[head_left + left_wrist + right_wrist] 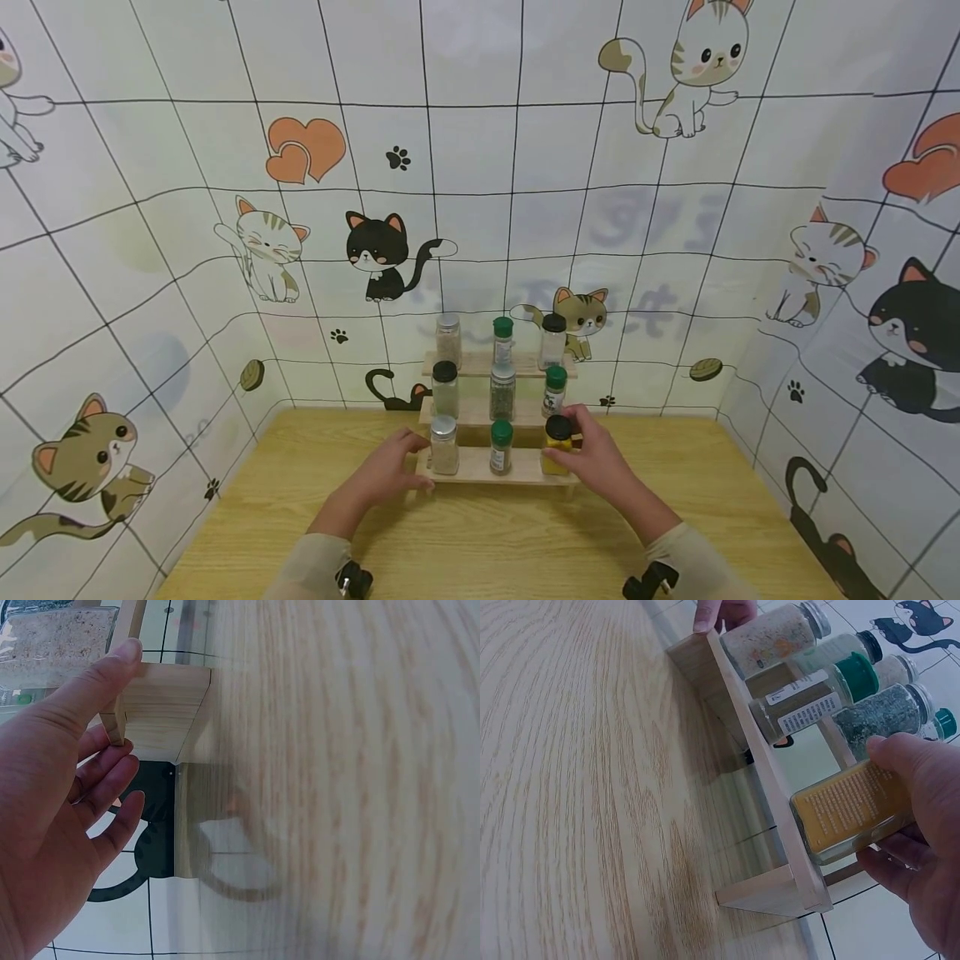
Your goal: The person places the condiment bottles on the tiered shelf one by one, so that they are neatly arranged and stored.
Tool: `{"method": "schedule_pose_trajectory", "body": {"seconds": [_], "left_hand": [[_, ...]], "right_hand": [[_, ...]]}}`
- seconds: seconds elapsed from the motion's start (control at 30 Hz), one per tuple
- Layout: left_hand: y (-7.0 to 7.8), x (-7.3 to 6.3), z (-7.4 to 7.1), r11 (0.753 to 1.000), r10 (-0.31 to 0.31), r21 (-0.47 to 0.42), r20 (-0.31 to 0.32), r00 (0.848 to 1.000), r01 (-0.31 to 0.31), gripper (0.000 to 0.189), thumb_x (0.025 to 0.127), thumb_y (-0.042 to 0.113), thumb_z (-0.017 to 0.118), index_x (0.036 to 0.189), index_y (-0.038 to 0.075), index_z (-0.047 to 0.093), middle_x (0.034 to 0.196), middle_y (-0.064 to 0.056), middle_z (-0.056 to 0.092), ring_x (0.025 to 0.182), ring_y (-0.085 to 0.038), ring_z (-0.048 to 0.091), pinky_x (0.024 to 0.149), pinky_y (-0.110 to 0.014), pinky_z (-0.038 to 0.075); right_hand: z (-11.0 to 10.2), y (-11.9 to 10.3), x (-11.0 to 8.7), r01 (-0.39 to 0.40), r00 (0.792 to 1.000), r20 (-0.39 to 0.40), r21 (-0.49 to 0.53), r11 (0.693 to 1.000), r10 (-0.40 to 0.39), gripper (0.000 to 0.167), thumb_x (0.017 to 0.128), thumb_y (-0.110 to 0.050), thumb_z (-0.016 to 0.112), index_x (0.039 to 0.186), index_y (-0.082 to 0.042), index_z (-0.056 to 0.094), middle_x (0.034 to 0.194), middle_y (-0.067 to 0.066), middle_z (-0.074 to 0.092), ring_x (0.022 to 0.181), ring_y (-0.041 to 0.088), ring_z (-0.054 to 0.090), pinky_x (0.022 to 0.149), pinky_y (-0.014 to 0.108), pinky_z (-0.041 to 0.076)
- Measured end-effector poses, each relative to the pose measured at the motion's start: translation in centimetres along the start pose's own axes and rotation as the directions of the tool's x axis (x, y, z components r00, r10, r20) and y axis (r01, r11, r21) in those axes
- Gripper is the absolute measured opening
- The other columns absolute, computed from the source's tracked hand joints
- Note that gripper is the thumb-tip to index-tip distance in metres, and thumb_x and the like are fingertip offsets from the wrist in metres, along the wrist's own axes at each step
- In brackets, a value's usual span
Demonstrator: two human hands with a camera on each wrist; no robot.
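Observation:
A three-tier wooden spice rack [480, 479] stands on the table with several spice jars on its steps. My left hand [390, 468] holds the left end of the lowest step, thumb [124, 656] on one side of the board and fingertips on the other. At the right end of that step, my right hand [592, 457] grips a jar of yellow spice [847, 810] between thumb and fingers. This jar has a black lid [558, 427] and its base is at the board. Beside it are a green-capped jar [501, 447] and a silver-capped jar [444, 446].
The middle step bears a black-lidded jar [445, 389], a silver-lidded jar of green herbs [502, 393] and a green-capped jar [554, 391]. Three more jars line the top step. Behind the wooden table [480, 542] is a cat-print wall covering [480, 150].

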State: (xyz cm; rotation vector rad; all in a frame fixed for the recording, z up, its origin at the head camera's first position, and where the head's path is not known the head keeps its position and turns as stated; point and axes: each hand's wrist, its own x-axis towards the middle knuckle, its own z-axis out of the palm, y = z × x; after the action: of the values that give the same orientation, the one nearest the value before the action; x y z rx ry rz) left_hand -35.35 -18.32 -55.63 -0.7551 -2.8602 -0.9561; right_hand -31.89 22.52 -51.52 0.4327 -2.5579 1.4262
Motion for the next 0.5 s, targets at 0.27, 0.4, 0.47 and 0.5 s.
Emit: {"method": "schedule_pose_trajectory", "body": {"seconds": [0.27,0.4,0.47,0.5], "left_hand": [[0.4,-0.2,0.3,0.999,0.009,0.034,0.001,1.0,-0.009,0.067,0.082,0.036,0.101,0.134,0.007,0.071,0.123,-0.003,0.062,0.12,-0.033,0.066,0.104,-0.057,0.054],[0.3,-0.7,0.1,0.999,0.021,0.049,0.002,1.0,-0.021,0.073,0.085,0.041,0.098,0.14,0.005,0.068,0.129,-0.006,0.064,0.123,-0.034,0.066,0.106,-0.057,0.054],[0.2,-1.2,-0.4,1.0,0.009,0.028,0.0,1.0,-0.009,0.08,0.087,0.046,0.095,0.147,0.004,0.063,0.137,-0.01,0.064,0.128,-0.037,0.065,0.107,-0.059,0.053],[-0.1,-1.4,-0.8,1.0,0.001,0.017,-0.003,1.0,-0.001,0.082,0.089,0.048,0.094,0.149,0.003,0.06,0.141,-0.012,0.064,0.131,-0.038,0.064,0.109,-0.06,0.052]], "right_hand": [[0.0,0.9,-0.5,0.016,0.999,-0.032,-0.045,0.999,-0.017,0.074,0.09,-0.027,0.096,0.147,-0.007,0.052,0.13,0.009,0.066,0.117,0.025,0.063,0.096,0.05,0.056],[-0.8,1.6,-1.6,0.008,0.997,-0.08,-0.07,0.998,-0.013,0.08,0.09,-0.031,0.096,0.148,-0.005,0.049,0.128,0.01,0.061,0.115,0.026,0.058,0.093,0.048,0.053],[-1.6,2.3,-2.2,0.012,0.995,-0.102,-0.096,0.995,-0.022,0.078,0.092,-0.031,0.095,0.148,-0.004,0.049,0.13,0.012,0.06,0.116,0.027,0.057,0.093,0.044,0.052],[-2.1,2.7,-2.4,0.018,0.993,-0.114,-0.111,0.994,-0.031,0.075,0.093,-0.031,0.094,0.147,-0.003,0.049,0.131,0.013,0.059,0.116,0.028,0.057,0.093,0.042,0.052]]}}
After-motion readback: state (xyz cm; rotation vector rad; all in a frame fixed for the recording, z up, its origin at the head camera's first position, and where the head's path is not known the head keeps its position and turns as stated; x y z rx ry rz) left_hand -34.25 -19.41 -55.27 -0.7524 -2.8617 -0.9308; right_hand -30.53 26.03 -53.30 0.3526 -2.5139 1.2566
